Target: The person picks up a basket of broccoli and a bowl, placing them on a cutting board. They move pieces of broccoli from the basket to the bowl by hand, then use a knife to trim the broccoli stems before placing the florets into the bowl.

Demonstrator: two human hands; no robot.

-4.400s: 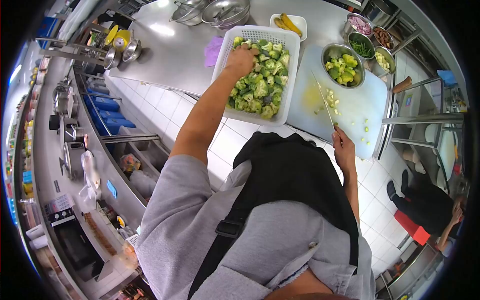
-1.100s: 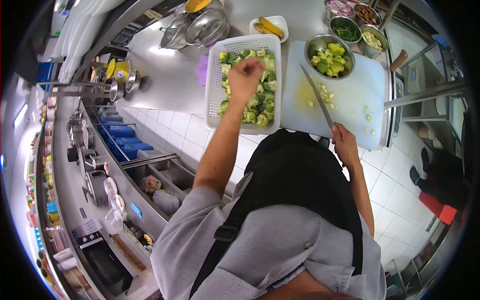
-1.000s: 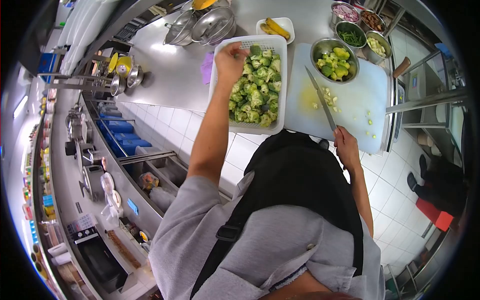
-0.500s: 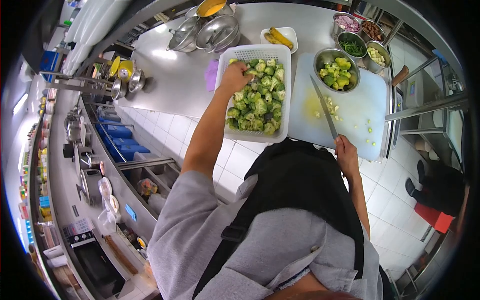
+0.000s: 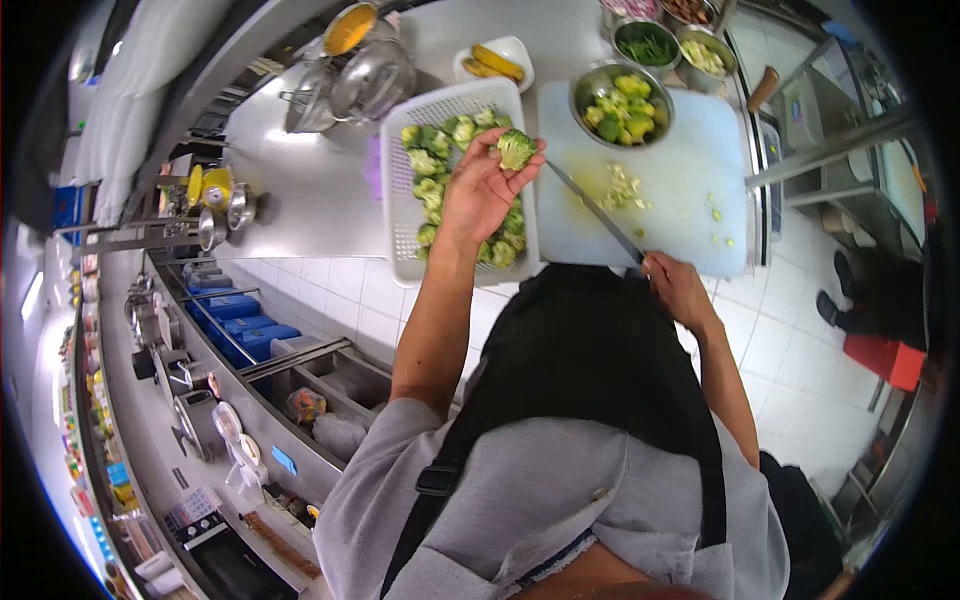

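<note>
My left hand, palm turned up, pinches a broccoli floret between its fingertips. It is raised over the white perforated basket, which holds many more florets. In my right hand is the handle of a knife. The blade slants up and left over the pale cutting board, its tip close to the held floret. Small pale cut pieces lie on the board. At its far edge stands a steel bowl with cut broccoli pieces.
A white dish with yellow-brown pieces sits behind the basket. Steel bowls of chopped green and pale pieces stand at the back right. Metal strainers are at the back left. A person's feet show at far right.
My left hand has lifted a floret out of the basket and turned palm up, moving right toward the knife. The knife stays in my right hand. The whole view has shifted.
</note>
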